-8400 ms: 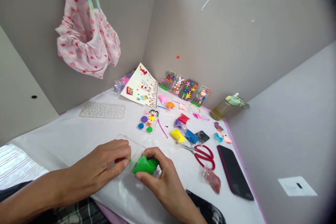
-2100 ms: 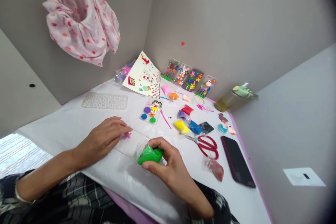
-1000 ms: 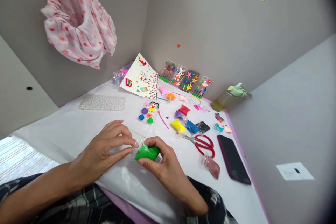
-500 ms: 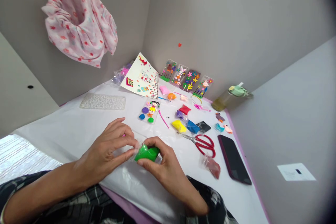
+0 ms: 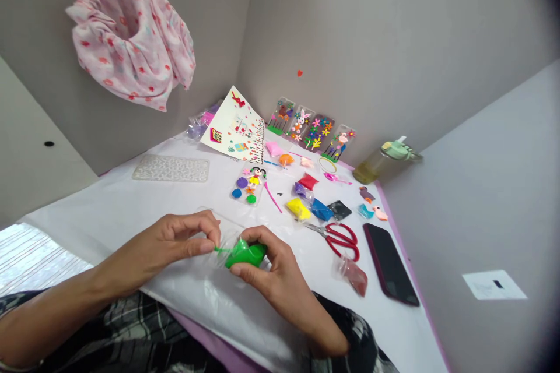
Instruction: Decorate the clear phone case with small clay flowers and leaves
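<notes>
My right hand (image 5: 273, 271) is closed around a clear packet of green modelling clay (image 5: 248, 254). Between the thumb and fingers of my left hand (image 5: 188, 238) is pinched a thin strand of green clay (image 5: 222, 249), which stretches from the packet's open end. Beneath both hands a clear plastic phone case (image 5: 209, 213) lies partly hidden. Just beyond sits a phone case decorated with a clay girl figure (image 5: 255, 179) and coloured clay discs. A pink modelling tool (image 5: 273, 197) rests beside it.
Packets of yellow clay (image 5: 298, 208), blue clay and other colours lie right of centre. Red-handled scissors (image 5: 342, 240), a reddish clay packet (image 5: 354, 277) and a phone (image 5: 390, 264) are at the right. A bottle (image 5: 385, 160) stands near the wall. A patterned clear case (image 5: 171, 169) lies left.
My left hand has drawn away to the left from the packet, pulling out a thin green strand. My right hand keeps its hold on the packet almost in place.
</notes>
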`<state>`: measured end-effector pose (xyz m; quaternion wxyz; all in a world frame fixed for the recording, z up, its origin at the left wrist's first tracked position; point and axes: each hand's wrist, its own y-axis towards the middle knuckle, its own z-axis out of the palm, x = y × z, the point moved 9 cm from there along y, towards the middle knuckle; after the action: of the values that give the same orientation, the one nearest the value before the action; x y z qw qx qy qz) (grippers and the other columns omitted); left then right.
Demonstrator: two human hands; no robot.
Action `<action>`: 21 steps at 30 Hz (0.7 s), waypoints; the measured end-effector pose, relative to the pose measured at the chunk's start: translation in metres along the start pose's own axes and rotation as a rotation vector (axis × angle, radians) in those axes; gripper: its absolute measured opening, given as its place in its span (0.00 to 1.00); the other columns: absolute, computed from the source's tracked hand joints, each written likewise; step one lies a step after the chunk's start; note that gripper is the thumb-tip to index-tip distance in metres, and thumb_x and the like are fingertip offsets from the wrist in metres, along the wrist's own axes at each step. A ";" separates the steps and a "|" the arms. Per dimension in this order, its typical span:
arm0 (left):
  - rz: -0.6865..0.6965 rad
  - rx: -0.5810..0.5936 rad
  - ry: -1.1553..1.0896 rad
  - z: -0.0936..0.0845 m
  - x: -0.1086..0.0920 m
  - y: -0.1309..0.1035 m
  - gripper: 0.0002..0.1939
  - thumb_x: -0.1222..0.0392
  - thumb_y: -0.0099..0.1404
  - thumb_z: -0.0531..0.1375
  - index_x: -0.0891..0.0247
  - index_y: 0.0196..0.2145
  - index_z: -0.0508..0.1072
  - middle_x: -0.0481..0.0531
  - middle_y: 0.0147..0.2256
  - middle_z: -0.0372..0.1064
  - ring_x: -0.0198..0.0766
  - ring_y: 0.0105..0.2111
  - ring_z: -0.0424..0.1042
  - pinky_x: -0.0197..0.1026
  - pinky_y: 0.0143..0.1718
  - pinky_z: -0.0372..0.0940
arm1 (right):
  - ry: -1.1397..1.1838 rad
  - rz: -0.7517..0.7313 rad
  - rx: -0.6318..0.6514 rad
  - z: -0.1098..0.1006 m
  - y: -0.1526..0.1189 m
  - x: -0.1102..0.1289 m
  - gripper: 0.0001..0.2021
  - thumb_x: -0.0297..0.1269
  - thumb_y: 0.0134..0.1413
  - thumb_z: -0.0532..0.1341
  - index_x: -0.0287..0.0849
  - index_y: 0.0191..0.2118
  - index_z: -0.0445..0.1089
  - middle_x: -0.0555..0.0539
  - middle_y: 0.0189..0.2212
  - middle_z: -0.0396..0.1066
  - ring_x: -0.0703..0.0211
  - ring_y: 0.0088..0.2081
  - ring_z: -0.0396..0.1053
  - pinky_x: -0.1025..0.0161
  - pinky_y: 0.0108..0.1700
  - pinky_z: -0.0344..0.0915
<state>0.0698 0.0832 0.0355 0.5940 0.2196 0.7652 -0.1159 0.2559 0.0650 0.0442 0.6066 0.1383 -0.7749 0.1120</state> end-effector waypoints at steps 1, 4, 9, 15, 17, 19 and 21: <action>-0.029 -0.047 -0.023 -0.006 0.004 0.000 0.16 0.43 0.76 0.65 0.55 0.36 0.80 0.49 0.38 0.77 0.47 0.44 0.79 0.44 0.46 0.75 | 0.009 0.006 -0.006 -0.001 0.000 -0.001 0.14 0.39 0.56 0.77 0.47 0.44 0.76 0.51 0.42 0.79 0.52 0.45 0.74 0.58 0.50 0.69; -0.094 -0.166 -0.034 -0.019 0.015 -0.001 0.18 0.39 0.76 0.64 0.55 0.37 0.80 0.49 0.38 0.77 0.46 0.41 0.77 0.43 0.44 0.74 | 0.020 0.009 -0.014 -0.002 0.001 -0.003 0.14 0.38 0.55 0.77 0.47 0.44 0.76 0.51 0.41 0.79 0.52 0.45 0.74 0.58 0.50 0.69; -0.084 -0.129 0.004 -0.015 0.014 -0.002 0.18 0.39 0.79 0.62 0.54 0.40 0.81 0.47 0.39 0.79 0.44 0.42 0.78 0.41 0.46 0.72 | 0.026 0.010 -0.017 -0.002 0.002 -0.004 0.14 0.37 0.55 0.77 0.47 0.44 0.76 0.51 0.42 0.79 0.51 0.46 0.74 0.58 0.50 0.69; -0.030 -0.122 -0.002 -0.010 0.003 -0.002 0.13 0.44 0.75 0.68 0.55 0.39 0.79 0.45 0.37 0.77 0.42 0.41 0.78 0.38 0.46 0.72 | 0.045 0.022 -0.010 -0.001 0.000 -0.001 0.15 0.39 0.54 0.77 0.48 0.44 0.76 0.51 0.41 0.78 0.52 0.45 0.73 0.58 0.51 0.68; -0.005 -0.122 0.035 -0.009 0.001 -0.002 0.13 0.45 0.76 0.67 0.55 0.38 0.78 0.45 0.37 0.77 0.41 0.41 0.77 0.38 0.47 0.72 | 0.051 0.017 -0.009 -0.001 -0.001 0.001 0.15 0.39 0.54 0.78 0.48 0.44 0.75 0.51 0.41 0.78 0.52 0.44 0.73 0.57 0.51 0.68; 0.013 -0.125 0.083 -0.006 0.001 -0.003 0.14 0.44 0.77 0.65 0.55 0.38 0.78 0.45 0.37 0.77 0.42 0.41 0.77 0.39 0.48 0.72 | 0.059 0.007 -0.010 -0.001 -0.001 0.003 0.15 0.39 0.54 0.78 0.48 0.43 0.75 0.51 0.40 0.77 0.52 0.44 0.72 0.58 0.50 0.68; 0.044 -0.108 0.146 0.000 -0.001 -0.003 0.14 0.45 0.78 0.63 0.55 0.38 0.78 0.46 0.38 0.78 0.43 0.41 0.77 0.41 0.48 0.73 | 0.075 -0.006 -0.011 -0.001 -0.002 0.004 0.15 0.41 0.55 0.78 0.48 0.43 0.75 0.51 0.40 0.76 0.53 0.42 0.71 0.58 0.49 0.68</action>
<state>0.0685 0.0800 0.0361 0.5500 0.2120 0.8065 -0.0452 0.2566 0.0635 0.0487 0.6362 0.1328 -0.7519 0.1110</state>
